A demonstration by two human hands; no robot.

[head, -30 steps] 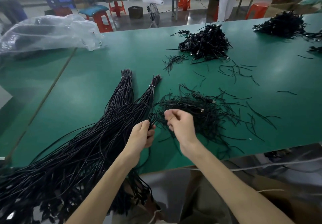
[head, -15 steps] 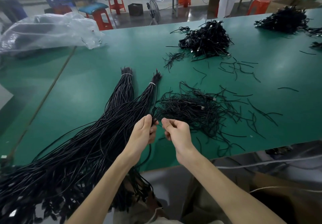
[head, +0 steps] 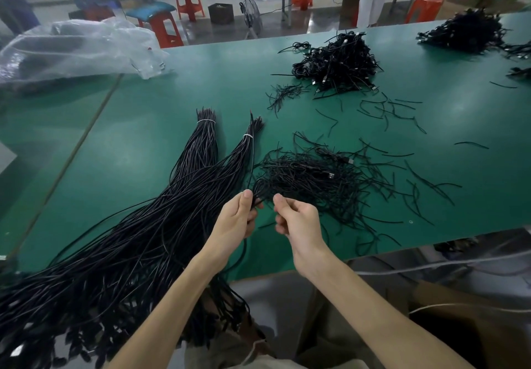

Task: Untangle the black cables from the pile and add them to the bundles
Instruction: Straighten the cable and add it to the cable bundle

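Left hand (head: 235, 219) grip pinches one thin black cable (head: 253, 161), now drawn straight beside the tied black cable bundle (head: 237, 154), ready for adding. Right hand (head: 298, 222) grip: cannot tell.

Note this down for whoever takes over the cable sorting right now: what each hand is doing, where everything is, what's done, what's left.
Left hand: pinches one black cable that runs up along the right bundle.
Right hand: fingers curled at the edge of the near pile; unclear whether it holds a strand.
Places: the left bundle and right bundle, both tied, lie left of the near pile; a far pile sits behind.
Done: two thick bundles built.
Left: lay this cable in, then work through the near pile, far pile and loose strands.
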